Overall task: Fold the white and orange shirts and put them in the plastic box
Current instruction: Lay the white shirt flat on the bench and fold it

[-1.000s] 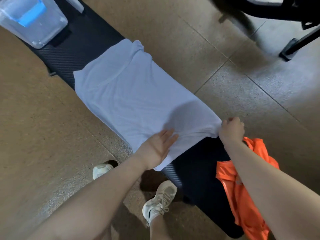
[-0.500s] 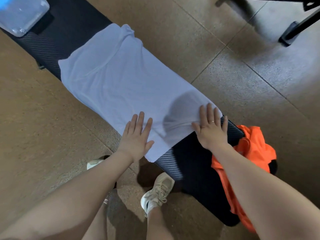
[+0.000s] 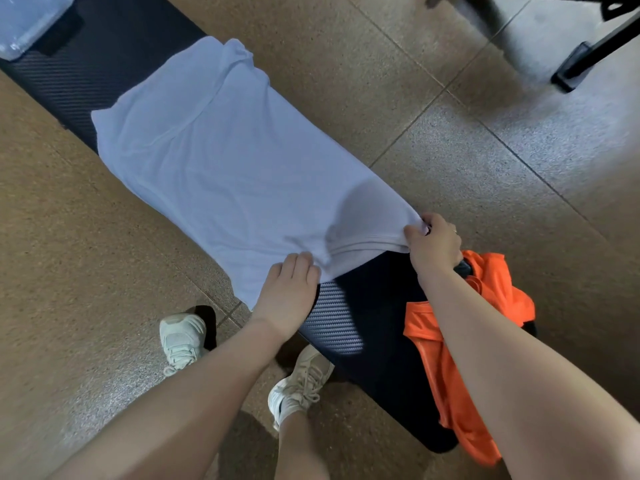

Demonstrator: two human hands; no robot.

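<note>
The white shirt [image 3: 221,157] lies spread lengthwise on a black bench [image 3: 339,323], its sides folded in. My left hand [image 3: 291,289] grips the shirt's near hem at its left part, fingers curled into the cloth. My right hand [image 3: 433,244] pinches the hem's right corner, bunching it. The orange shirt [image 3: 460,358] lies crumpled on the bench's near right end, partly behind my right forearm. A corner of the clear plastic box [image 3: 24,19] shows at the top left, on the bench's far end.
The bench runs diagonally over a brown tiled floor [image 3: 450,140]. My two feet in white sneakers [image 3: 183,337] stand beside the bench's near side. A black chair or stand base [image 3: 588,53] sits at the top right.
Half a second ago both hands lay flat and open on the white shirt's hem. Now both have closed on the hem, the right at the corner, the left at the near edge.
</note>
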